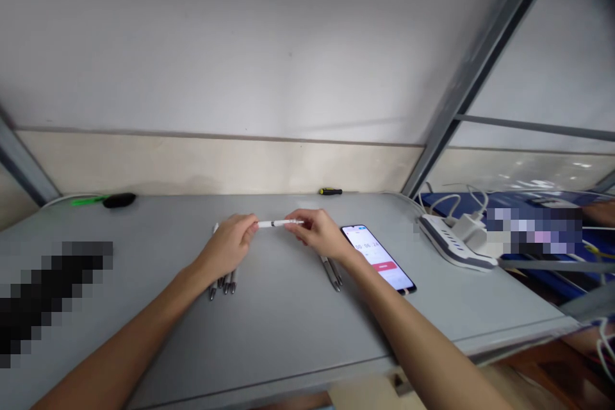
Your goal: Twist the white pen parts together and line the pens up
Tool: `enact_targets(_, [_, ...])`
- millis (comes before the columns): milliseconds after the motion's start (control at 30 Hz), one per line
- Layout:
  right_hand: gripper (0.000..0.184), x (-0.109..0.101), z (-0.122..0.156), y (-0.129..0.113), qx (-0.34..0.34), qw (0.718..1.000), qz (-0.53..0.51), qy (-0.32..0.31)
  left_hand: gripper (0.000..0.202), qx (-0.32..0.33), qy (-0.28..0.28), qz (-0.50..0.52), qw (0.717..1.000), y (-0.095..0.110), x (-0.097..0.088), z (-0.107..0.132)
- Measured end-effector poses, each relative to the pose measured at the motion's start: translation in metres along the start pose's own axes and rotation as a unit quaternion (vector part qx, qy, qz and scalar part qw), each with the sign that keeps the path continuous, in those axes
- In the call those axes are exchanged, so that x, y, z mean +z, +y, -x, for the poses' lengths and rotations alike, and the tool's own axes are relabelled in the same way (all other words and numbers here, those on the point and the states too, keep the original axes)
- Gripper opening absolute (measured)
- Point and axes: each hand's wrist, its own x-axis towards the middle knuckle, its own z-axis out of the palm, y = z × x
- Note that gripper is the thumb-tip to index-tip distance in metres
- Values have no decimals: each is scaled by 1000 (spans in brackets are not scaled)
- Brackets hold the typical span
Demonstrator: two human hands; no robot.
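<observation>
Two bare forearms reach over a grey desk toward its middle, where a slim white pen with a dark band is held nearly level between two hands, seemingly just above the surface. The left hand has its thumb and fingers pinched together on the pen's left end; the right hand pinches it near the right end with its fingertips. Several grey pens lie side by side, their metallic tips pointing toward the person, partly hidden by the left hand; whether that hand touches them is unclear. Two more pens lie partly under the right wrist. Just right of them is a phone, its lit screen showing digits and a red button. A white power strip with plugs sits farther right. Along the back edge lie a yellow-and-black tool and, far left, a black object beside something bright green.
</observation>
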Motion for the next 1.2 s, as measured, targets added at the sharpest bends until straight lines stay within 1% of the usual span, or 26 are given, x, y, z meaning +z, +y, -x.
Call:
enact_targets(133, [35, -1, 1, -2, 59, 992, -101, -50, 24, 20, 34, -51, 998, 5, -2, 0])
enact_targets(200, [35, 0, -1, 1, 86, 981, -167, -56, 24, 25, 42, -50, 998, 8, -3, 0])
enact_targets(267, [32, 2, -4, 4, 94, 970, -226, -18, 25, 25, 34, -35, 999, 9, -3, -1])
enact_targets(333, [28, 4, -8, 8, 100, 954, -280, 46, 28, 23, 17, -28, 999, 8, -2, -1])
enact_targets(400, [25, 4, -11, 11, 120, 922, -352, 108, 32, 9, 6, -31, 999, 6, -2, 0])
enact_targets(467, [22, 1, -13, 13, 140, 876, -441, 135, 35, -13, 6, -41, 999, 3, -2, 0])
enact_targets(533, [19, -4, -14, 15, 175, 831, -509, 140, 34, -34, 9, -67, 997, 1, -3, 1])
enact_targets(567, [18, -7, -14, 16, 193, 813, -532, 138, 33, -43, 9, -88, 995, 1, -4, 1])
enact_targets(600, [16, -10, -14, 17, 200, 800, -550, 134, 31, -53, 9, -113, 992, 1, -4, 1])
enact_targets(667, [17, -13, -13, 18, 185, 780, -586, 121, 27, -73, 5, -162, 984, 1, -5, 2])
enact_targets(733, [27, -13, -12, 18, 163, 774, -602, 105, 23, -90, -5, -198, 976, 1, -5, 3])
enact_targets(800, [34, -12, -11, 18, 148, 780, -601, 94, 22, -102, -15, -219, 970, 1, -4, 3])
enact_targets(1033, [43, -12, -10, 16, 131, 809, -566, 90, 20, -124, -32, -240, 962, -2, -1, 5])
enact_targets(1200, [42, -12, -9, 15, 122, 816, -560, 79, 21, -128, -46, -237, 962, -1, -1, 6])
